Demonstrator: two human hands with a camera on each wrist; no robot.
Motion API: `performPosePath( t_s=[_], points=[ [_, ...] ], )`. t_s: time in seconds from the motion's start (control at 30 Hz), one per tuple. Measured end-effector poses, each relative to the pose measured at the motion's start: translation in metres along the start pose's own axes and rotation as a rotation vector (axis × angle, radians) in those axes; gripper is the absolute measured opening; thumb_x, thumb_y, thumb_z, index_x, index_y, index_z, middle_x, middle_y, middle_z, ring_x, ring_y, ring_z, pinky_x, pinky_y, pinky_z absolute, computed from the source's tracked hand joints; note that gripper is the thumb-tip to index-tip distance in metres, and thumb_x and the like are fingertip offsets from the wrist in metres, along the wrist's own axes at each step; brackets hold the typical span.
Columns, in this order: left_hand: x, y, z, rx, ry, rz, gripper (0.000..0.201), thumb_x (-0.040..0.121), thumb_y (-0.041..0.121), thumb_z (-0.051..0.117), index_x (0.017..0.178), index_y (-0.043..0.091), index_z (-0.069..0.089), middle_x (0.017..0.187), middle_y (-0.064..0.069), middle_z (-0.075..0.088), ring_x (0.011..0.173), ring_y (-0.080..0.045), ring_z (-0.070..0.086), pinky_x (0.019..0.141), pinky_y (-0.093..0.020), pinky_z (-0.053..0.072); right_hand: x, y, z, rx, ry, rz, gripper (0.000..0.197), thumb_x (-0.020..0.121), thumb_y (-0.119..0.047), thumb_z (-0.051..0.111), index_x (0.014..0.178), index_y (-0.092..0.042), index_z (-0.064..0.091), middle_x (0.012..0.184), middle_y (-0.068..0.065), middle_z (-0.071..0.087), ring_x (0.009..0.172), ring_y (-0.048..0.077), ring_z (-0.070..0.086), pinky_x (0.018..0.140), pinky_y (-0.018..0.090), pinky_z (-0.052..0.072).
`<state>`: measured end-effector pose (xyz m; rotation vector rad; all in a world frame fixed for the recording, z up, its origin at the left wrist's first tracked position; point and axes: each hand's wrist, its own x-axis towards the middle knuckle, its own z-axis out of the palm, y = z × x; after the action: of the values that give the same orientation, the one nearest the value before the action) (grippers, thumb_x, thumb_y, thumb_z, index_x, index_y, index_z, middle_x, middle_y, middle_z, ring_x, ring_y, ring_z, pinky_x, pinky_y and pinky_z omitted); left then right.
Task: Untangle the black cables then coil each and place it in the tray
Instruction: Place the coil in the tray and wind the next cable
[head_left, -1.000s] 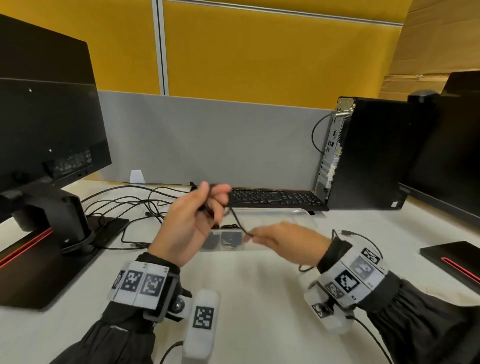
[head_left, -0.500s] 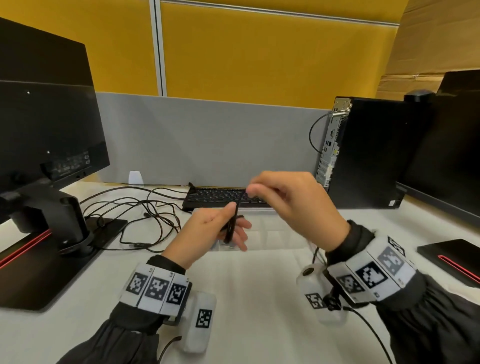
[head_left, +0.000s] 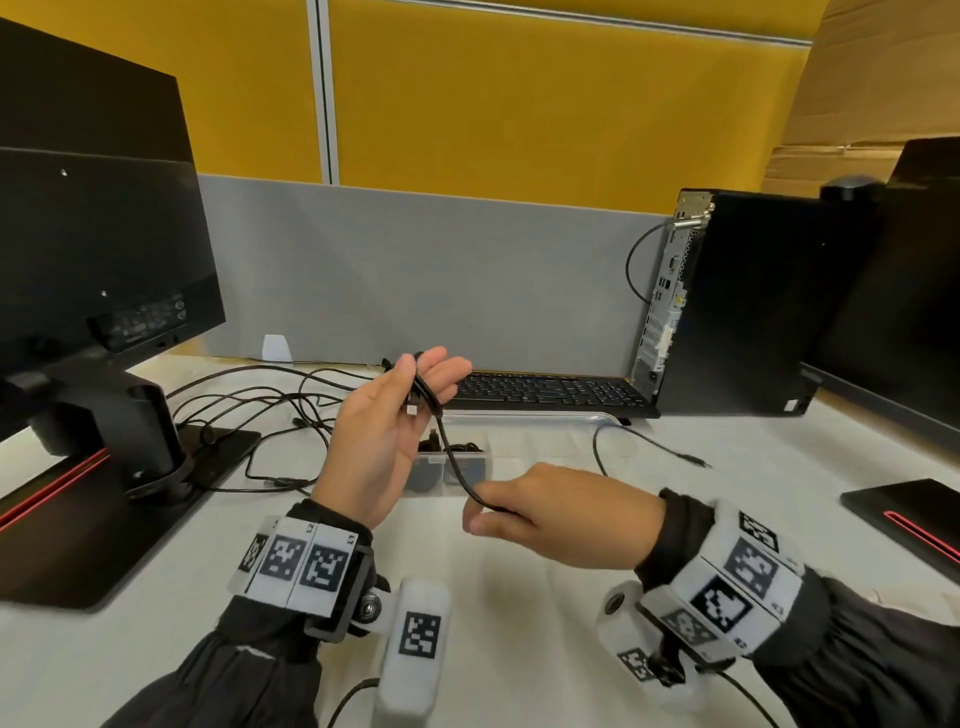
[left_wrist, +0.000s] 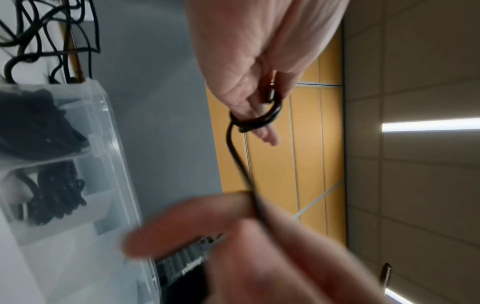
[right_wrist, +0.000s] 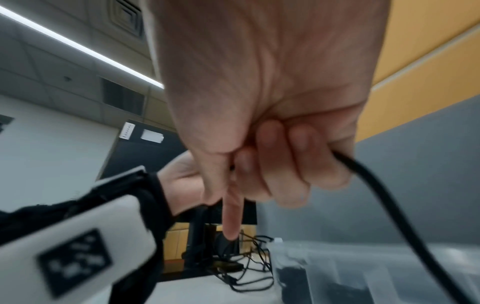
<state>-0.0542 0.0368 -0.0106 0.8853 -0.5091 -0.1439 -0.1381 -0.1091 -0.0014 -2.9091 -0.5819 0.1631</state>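
Observation:
In the head view my left hand (head_left: 395, 415) is raised palm-up over the desk. A black cable (head_left: 448, 447) is looped round its upright fingers, and the connector end is pinched there. The left wrist view shows the same loop of cable (left_wrist: 257, 117) round the fingers of my left hand (left_wrist: 249, 82). From the loop the cable runs down to my right hand (head_left: 498, 514), which pinches it low in front of the clear tray (head_left: 545, 415). In the right wrist view my right hand (right_wrist: 285, 160) has curled fingers gripping the cable (right_wrist: 384, 195). Coiled black cables (left_wrist: 46, 123) fill two tray compartments.
A tangle of black leads (head_left: 260, 405) lies on the desk beside the left monitor's stand (head_left: 130, 431). A keyboard (head_left: 545, 389) and a PC tower (head_left: 737, 301) stand behind the tray. Another loose cable (head_left: 649, 447) lies to its right. A second monitor base (head_left: 909, 514) is at the far right.
My right hand has come down from above the left hand to low in front of the tray, drawing the cable with it. My left hand has risen and its fingers have straightened.

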Motion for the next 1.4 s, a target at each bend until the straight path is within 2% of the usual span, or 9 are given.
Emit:
performPosePath(
  t_s=[0.27, 0.4, 0.6, 0.7, 0.8, 1.0, 1.17, 1.3, 1.4],
  points=[
    [-0.007, -0.009, 0.003, 0.556, -0.161, -0.132, 0.050, 0.092, 0.047, 0.034, 0.106, 0.011, 0.065, 0.094, -0.004, 0.074, 0.098, -0.014, 0.067, 0.099, -0.032, 0.045, -0.005, -0.001, -0.036, 0.036, 0.630, -0.086, 0.023, 0.086, -0.044, 0.051, 0.082, -0.028, 0.068, 0.060, -0.020, 0.049, 0.059, 0.000, 0.047, 0.060, 0.034, 0.045],
    [-0.014, -0.001, 0.006, 0.535, -0.379, -0.166, 0.039, 0.090, 0.039, 0.047, 0.086, 0.006, 0.068, 0.076, -0.011, 0.070, 0.068, -0.018, 0.067, 0.080, -0.026, 0.051, 0.000, 0.011, -0.044, 0.139, 0.782, -0.069, 0.019, 0.078, -0.045, 0.063, 0.077, -0.028, 0.071, 0.071, -0.014, 0.065, 0.070, 0.007, 0.060, 0.065, 0.039, 0.051],
    [-0.019, 0.012, 0.008, 0.235, -0.317, -0.230, 0.029, 0.079, 0.017, 0.048, 0.057, 0.013, 0.066, 0.040, -0.003, 0.051, 0.036, -0.007, 0.045, 0.048, -0.016, 0.043, 0.006, 0.024, -0.036, 0.285, 0.432, 0.013, 0.023, 0.098, -0.031, 0.044, 0.096, -0.030, 0.066, 0.063, -0.040, 0.054, 0.067, -0.019, 0.051, 0.067, 0.006, 0.035],
    [-0.016, 0.017, 0.010, -0.042, -0.177, -0.202, 0.030, 0.080, 0.013, 0.054, 0.052, 0.013, 0.064, 0.045, -0.003, 0.049, 0.032, -0.005, 0.043, 0.044, -0.014, 0.043, 0.004, 0.026, -0.027, 0.164, 0.229, 0.076, 0.029, 0.101, -0.034, 0.032, 0.101, -0.033, 0.061, 0.061, -0.045, 0.050, 0.065, -0.021, 0.049, 0.068, 0.009, 0.035],
    [-0.006, 0.014, 0.004, -0.217, 0.024, -0.086, 0.036, 0.093, 0.010, 0.039, 0.066, 0.009, 0.062, 0.062, -0.003, 0.065, 0.052, -0.006, 0.062, 0.056, -0.015, 0.051, 0.000, 0.018, -0.011, -0.084, 0.169, 0.069, 0.038, 0.100, -0.046, 0.026, 0.108, -0.024, 0.056, 0.074, -0.013, 0.056, 0.077, 0.011, 0.056, 0.072, 0.031, 0.046],
    [-0.005, 0.004, 0.003, 0.058, 0.018, -0.001, 0.040, 0.102, 0.025, 0.029, 0.104, -0.001, 0.060, 0.097, -0.011, 0.073, 0.101, -0.016, 0.067, 0.083, -0.019, 0.052, -0.009, -0.025, -0.006, -0.343, 0.273, -0.039, 0.032, 0.099, -0.048, 0.023, 0.091, -0.023, 0.041, 0.099, 0.004, 0.062, 0.091, 0.031, 0.058, 0.063, 0.033, 0.032],
    [-0.009, 0.001, 0.005, 0.454, -0.100, -0.063, 0.054, 0.085, 0.052, 0.031, 0.094, 0.014, 0.068, 0.087, 0.000, 0.074, 0.091, -0.008, 0.067, 0.082, -0.020, 0.046, -0.004, -0.024, -0.033, -0.333, 0.512, 0.001, 0.037, 0.098, -0.048, 0.030, 0.104, -0.022, 0.055, 0.100, -0.004, 0.064, 0.093, 0.025, 0.060, 0.067, 0.034, 0.042],
    [-0.016, 0.004, 0.008, 0.530, -0.309, -0.108, 0.059, 0.093, 0.054, 0.025, 0.090, 0.013, 0.068, 0.076, -0.005, 0.074, 0.088, -0.013, 0.069, 0.078, -0.016, 0.049, 0.006, -0.014, -0.042, -0.032, 0.671, -0.039, 0.034, 0.090, -0.049, 0.045, 0.088, -0.023, 0.066, 0.077, -0.007, 0.065, 0.075, 0.016, 0.061, 0.066, 0.037, 0.048],
    [-0.016, 0.006, 0.005, 0.469, -0.386, -0.135, 0.040, 0.088, 0.039, 0.041, 0.094, 0.008, 0.066, 0.068, -0.010, 0.070, 0.090, -0.018, 0.067, 0.087, -0.025, 0.050, 0.017, 0.003, -0.040, 0.263, 0.705, -0.093, 0.017, 0.088, -0.032, 0.060, 0.075, -0.023, 0.069, 0.067, -0.011, 0.064, 0.068, 0.005, 0.060, 0.066, 0.024, 0.047]
  ],
)
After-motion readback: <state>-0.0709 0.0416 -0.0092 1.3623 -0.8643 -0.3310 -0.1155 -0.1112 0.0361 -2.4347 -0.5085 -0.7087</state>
